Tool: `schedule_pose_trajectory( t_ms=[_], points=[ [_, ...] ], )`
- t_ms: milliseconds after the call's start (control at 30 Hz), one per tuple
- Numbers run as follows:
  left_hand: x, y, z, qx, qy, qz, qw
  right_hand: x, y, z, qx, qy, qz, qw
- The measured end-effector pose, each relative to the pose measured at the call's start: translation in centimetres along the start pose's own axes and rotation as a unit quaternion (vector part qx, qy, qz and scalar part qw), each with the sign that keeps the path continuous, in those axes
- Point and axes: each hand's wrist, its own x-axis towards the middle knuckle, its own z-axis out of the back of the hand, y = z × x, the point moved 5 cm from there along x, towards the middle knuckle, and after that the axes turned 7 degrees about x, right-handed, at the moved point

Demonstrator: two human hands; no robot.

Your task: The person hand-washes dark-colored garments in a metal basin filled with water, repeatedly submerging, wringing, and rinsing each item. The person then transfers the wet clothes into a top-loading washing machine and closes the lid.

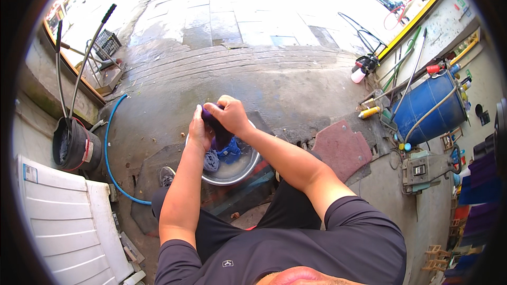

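Over a round metal basin (237, 181), my left hand (199, 130) and my right hand (231, 114) both grip a bunched dark purple cloth (222, 133). The right fist closes over the top of the cloth, and the left palm presses its side, with some of that hand's fingers hidden. The cloth hangs down between my hands into the basin. Below it, a bright blue cloth (231, 150) and a grey-blue bundle of cloth or yarn (211, 161) lie in cloudy water (239, 166).
A blue hose (106, 148) curves over the floor at left, beside a black bucket (95, 150) with long handles. A white ribbed panel (59, 213) stands nearer. At right are a reddish mat (340, 150), a blue barrel (429, 107) and a floor jack (422, 170).
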Motion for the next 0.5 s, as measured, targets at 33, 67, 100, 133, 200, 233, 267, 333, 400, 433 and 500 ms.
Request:
schedule_pose_trajectory(
  t_ms=[33,67,100,133,200,233,267,333,400,433,500],
  points=[
    [0.4,0.3,0.5,-0.025,0.019,0.003,0.999,-0.9,1.4,-0.5,0.038,0.019,0.040,0.998],
    [0.8,0.9,0.9,-0.047,0.045,0.043,0.997,-1.5,2.4,-1.5,0.038,0.080,0.067,0.994],
    [1.0,1.0,0.2,-0.104,0.138,0.020,0.985,-2.3,3.5,-2.1,0.046,0.109,0.116,0.986],
    [0.5,0.7,-1.1,-0.182,0.296,-0.025,0.937,-2.4,4.0,-2.3,0.030,0.128,0.147,0.980],
    [0.7,1.7,-1.3,-0.186,0.283,-0.008,0.941,-2.5,3.9,-3.1,-0.026,0.176,0.148,0.973],
    [0.9,2.6,0.0,-0.158,0.129,0.031,0.979,-2.0,2.8,-3.0,-0.093,0.157,0.079,0.980],
    [1.1,3.1,0.0,-0.131,0.068,0.048,0.988,-1.6,2.1,-2.1,-0.112,0.069,0.029,0.991],
    [0.8,2.7,0.3,-0.050,-0.021,0.036,0.998,-1.3,1.5,-0.4,-0.139,-0.106,-0.012,0.985],
    [0.5,1.6,0.8,-0.027,-0.085,0.023,0.996,-1.1,1.2,-1.3,-0.109,-0.037,-0.009,0.993],
    [0.4,1.1,0.9,-0.037,-0.080,0.024,0.996,-1.4,1.3,-2.1,-0.085,0.026,-0.012,0.996],
    [0.2,0.0,1.4,0.038,-0.110,-0.006,0.993,-2.0,2.5,-3.0,0.007,0.115,0.083,0.990]
  ],
)
